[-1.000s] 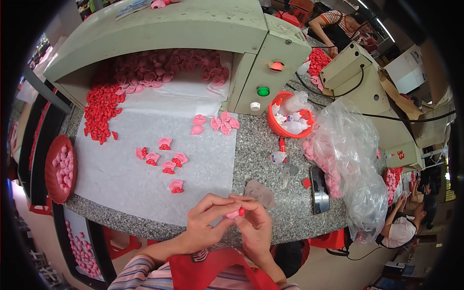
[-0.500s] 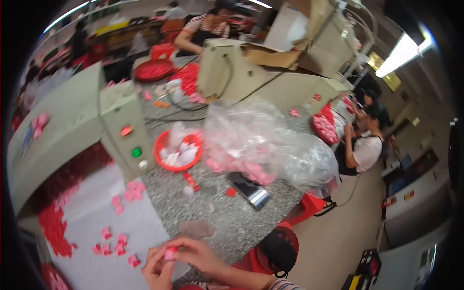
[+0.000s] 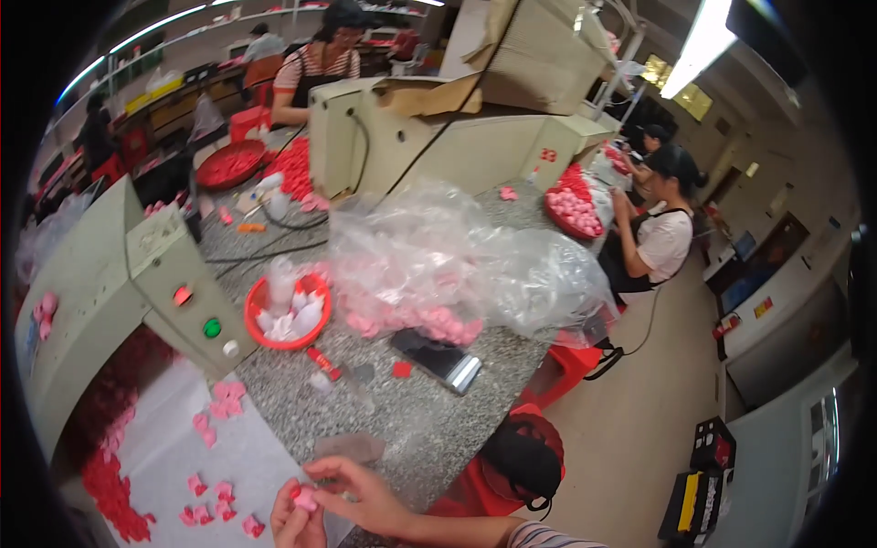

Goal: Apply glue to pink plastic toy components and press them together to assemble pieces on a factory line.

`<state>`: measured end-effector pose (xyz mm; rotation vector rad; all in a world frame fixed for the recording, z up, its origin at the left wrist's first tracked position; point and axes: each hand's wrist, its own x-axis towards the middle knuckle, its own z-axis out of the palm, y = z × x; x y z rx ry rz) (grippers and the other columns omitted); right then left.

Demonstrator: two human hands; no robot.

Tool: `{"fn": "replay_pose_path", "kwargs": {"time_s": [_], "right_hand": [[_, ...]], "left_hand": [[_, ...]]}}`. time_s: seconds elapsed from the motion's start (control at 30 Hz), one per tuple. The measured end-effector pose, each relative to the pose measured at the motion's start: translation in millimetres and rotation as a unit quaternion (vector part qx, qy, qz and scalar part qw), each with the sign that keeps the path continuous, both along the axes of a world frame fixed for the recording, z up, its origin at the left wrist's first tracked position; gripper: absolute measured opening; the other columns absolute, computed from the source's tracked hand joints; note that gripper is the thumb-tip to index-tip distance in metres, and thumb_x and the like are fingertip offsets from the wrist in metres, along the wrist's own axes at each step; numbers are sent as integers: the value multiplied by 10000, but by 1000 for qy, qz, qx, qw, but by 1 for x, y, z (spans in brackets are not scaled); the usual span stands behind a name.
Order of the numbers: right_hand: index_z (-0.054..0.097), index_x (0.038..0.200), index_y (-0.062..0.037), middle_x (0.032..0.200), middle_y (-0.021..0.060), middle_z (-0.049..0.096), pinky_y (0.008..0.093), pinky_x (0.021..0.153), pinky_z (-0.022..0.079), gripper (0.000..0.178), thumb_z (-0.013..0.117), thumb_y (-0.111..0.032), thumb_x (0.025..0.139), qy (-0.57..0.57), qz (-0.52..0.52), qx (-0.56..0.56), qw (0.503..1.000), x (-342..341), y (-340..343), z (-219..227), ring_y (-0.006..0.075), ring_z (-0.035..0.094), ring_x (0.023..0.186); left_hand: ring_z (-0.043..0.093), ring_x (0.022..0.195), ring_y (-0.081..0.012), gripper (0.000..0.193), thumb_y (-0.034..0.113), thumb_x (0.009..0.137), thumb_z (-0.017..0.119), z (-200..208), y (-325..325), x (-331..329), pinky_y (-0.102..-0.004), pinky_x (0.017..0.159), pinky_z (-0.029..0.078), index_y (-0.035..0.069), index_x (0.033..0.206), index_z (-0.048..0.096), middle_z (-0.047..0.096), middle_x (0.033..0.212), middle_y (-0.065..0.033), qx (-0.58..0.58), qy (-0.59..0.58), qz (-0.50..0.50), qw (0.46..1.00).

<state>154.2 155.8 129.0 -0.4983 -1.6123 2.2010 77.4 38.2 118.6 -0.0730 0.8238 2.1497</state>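
At the lower edge of the view, my left hand (image 3: 298, 524) pinches a small pink piece with a red part (image 3: 304, 500), shaped like a flower or bow. My right hand (image 3: 362, 499) meets it from the right, thumb and forefinger closed about the same piece. Both hands are over the edge of a white cloth (image 3: 174, 457). Several similar pink-and-red pieces (image 3: 225, 510) lie on the cloth to the left, beside a heap of red pieces (image 3: 111, 493). A flat brownish pad (image 3: 351, 447) lies just beyond my right hand.
A beige machine (image 3: 151, 247) with coloured buttons arches over the cloth. On the speckled table (image 3: 411, 411) are a red basket of white pieces (image 3: 276, 342), a phone (image 3: 437, 360) and clear plastic bags (image 3: 411, 256) with pink pieces. Red stools (image 3: 562, 374) stand right; co-workers (image 3: 653, 228) sit farther off.
The view has swung, so the scene sits farther left. My hands still hold the pink piece; my right fingers have spread slightly, and more of the piece shows.
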Motion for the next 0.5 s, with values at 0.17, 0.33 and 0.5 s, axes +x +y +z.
{"fn": "replay_pose_path", "kwargs": {"time_s": [0.17,0.33,0.5], "right_hand": [[495,977,-8,1152,125,461,326,901,421,280,620,77,742,83,5,103,991,8,12,17,212,494,1073],[537,935,-14,1103,126,502,306,831,460,289,701,7,698,85,66,115,988,7,28,18,204,542,996],[564,893,-55,1036,107,566,305,770,476,327,760,-44,632,93,71,284,952,4,27,22,233,588,906]], "left_hand": [[549,975,-199,430,-113,726,567,14,19,4,-293,842,451,5,1128,470,549,1059,-121,27,103,-31,994],[545,980,-205,386,-93,711,617,29,16,3,-304,850,451,-19,1075,509,530,1065,-126,-20,158,-36,987],[563,963,-209,347,-132,749,568,29,2,1,-308,830,482,-33,1078,521,491,1124,-141,21,209,-60,976]]}}
